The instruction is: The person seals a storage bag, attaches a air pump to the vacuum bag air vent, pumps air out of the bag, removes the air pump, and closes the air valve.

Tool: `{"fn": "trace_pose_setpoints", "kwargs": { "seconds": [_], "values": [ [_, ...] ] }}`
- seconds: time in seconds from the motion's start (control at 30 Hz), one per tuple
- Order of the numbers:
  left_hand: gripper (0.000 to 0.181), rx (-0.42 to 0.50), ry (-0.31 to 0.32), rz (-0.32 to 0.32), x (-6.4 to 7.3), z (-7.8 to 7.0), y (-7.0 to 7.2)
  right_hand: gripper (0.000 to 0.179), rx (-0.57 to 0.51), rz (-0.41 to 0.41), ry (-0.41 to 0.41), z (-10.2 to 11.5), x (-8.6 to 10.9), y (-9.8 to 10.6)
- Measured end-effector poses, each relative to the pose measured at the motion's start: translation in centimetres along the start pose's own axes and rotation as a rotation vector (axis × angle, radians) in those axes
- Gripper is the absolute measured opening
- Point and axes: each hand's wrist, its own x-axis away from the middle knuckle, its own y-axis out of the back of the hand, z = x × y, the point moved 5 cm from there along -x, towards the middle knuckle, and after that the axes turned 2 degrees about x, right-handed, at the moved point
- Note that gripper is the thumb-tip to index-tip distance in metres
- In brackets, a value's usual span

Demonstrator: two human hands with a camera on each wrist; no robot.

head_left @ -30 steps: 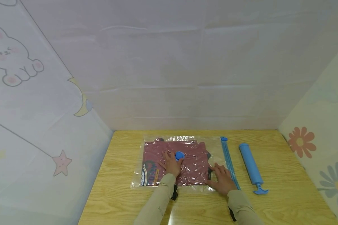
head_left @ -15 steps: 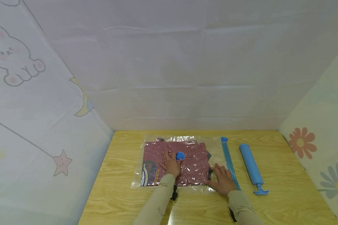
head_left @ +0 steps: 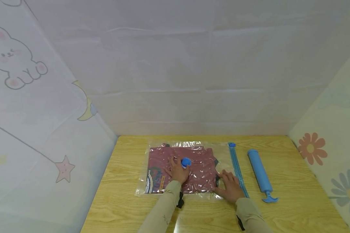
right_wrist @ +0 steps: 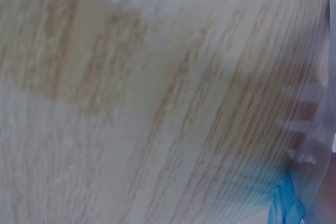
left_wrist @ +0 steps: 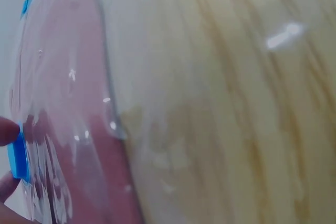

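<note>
A clear plastic vacuum storage bag [head_left: 224, 149] lies flat with a folded dark red garment [head_left: 199, 174] inside. On its top sits a round blue valve cap [head_left: 186, 162]. My left hand [head_left: 179, 173] pinches this cap between thumb and finger; the left wrist view shows a fingertip on either side of the blue cap [left_wrist: 19, 158]. Near the bag's right end, my right hand [head_left: 231, 188] rests on the plastic with fingers spread, beside the blue zip strip [head_left: 235, 161]. Part of the zip's blue plastic [right_wrist: 286, 205] shows low in the right wrist view.
To the right of the bag, a blue hand pump [head_left: 259, 170] lies on the wooden table [head_left: 122, 168], its handle toward the near side. A pale cloth wall [head_left: 175, 81] rises behind the table, with printed side walls left and right.
The blue cap looks slightly more tilted, and my left thumb has shifted a little at its near right edge. My right hand and the bag stay in place.
</note>
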Motion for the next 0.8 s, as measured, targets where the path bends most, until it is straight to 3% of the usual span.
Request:
{"fn": "trace_pose_setpoints", "kwargs": {
  "seconds": [0.17, 0.43, 0.8],
  "values": [
    [0.053, 0.015, 0.04, -0.012, 0.0, 0.1, -0.1, 0.086, 0.009, -0.007, 0.009, -0.1, 0.0, -0.2],
    [0.055, 0.088, 0.043, -0.043, 0.0, -0.4, 0.3, 0.084, 0.003, -0.026, 0.025, 0.6, 0.2, 0.3],
    [0.057, 0.022, 0.023, -0.092, 0.0, -0.5, 0.2, 0.083, -0.015, -0.005, -0.001, 0.9, 0.4, 0.4]
  ]
}}
